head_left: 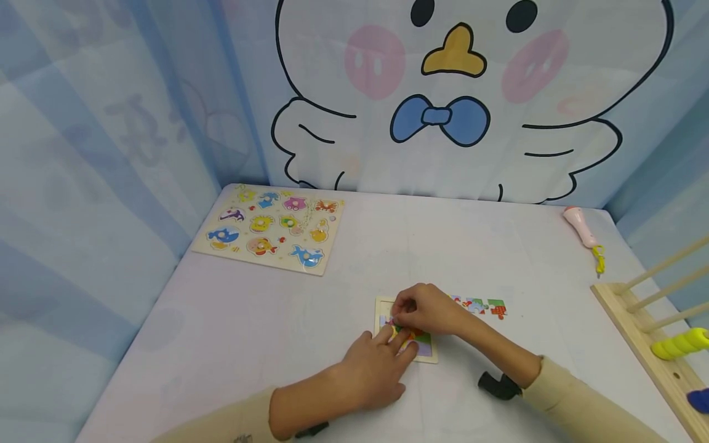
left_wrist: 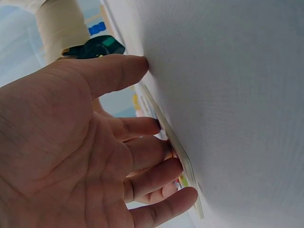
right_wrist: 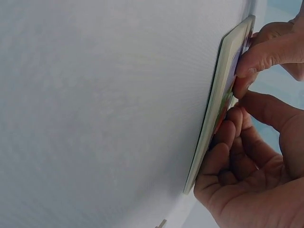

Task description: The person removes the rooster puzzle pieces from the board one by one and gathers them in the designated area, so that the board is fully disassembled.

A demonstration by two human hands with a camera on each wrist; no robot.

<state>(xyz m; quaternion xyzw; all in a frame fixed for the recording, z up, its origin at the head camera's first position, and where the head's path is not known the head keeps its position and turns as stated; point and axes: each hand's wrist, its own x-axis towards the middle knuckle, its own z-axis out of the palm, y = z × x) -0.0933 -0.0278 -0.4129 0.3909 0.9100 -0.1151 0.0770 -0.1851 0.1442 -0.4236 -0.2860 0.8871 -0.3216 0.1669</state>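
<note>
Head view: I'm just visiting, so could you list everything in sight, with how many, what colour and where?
Framed puzzle: one, pale frame, multicoloured picture, under the hands
Loose puzzle pieces: at least three, multicoloured, beyond the right forearm
Peg board: one, cream with colourful animals, far left of table
Stick-like item: one, pink with yellow end, far right
Rack: one, pale wood, right edge
Beads: several, yellow and blue, at the rack
Table: one, white, beneath everything
Cartoon backdrop: one, white and blue, behind table
Wrist gear: two, black, at the wrists
Sleeves: two, beige, bottom
Left hand: one, on the puzzle
Right hand: one, at the puzzle
</note>
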